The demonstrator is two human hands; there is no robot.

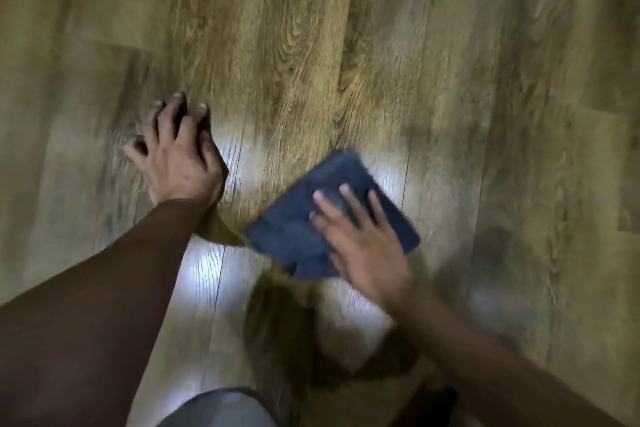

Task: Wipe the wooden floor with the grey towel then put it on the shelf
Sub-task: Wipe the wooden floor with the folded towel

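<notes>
The grey towel (304, 218), folded into a flat dark square, lies on the wooden floor (346, 45) at the centre of the view. My right hand (360, 246) presses down on its right half with the fingers straight and spread; the hand is blurred by motion. My left hand (180, 156) rests on the bare floor to the left of the towel, fingers spread with the tips bent against the boards. It touches nothing but the floor. No shelf is in view.
Brown wood-grain boards fill the whole view, with bright reflections of light around the towel. A grey-clad knee (221, 409) shows at the bottom edge between my arms.
</notes>
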